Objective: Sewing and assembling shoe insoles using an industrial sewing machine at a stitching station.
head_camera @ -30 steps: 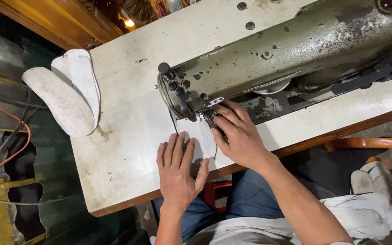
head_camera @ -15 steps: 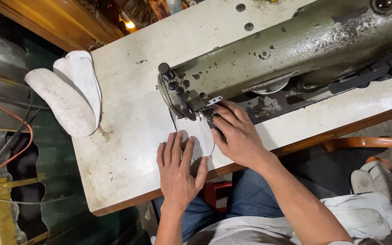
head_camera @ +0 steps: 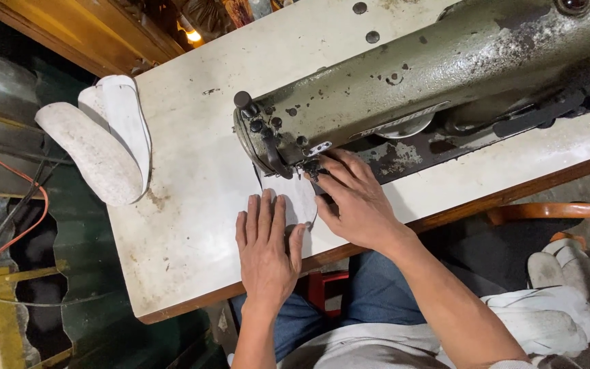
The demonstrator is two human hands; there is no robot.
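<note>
My left hand [head_camera: 265,246] lies flat, fingers together, pressing the white piece [head_camera: 293,198] onto the counter [head_camera: 192,205]. My right hand [head_camera: 351,201] rests on the piece's far edge, fingertips bunched beside the needle of the sewing machine [head_camera: 404,89]. Two white soles [head_camera: 104,137] lie at the counter's left end.
</note>
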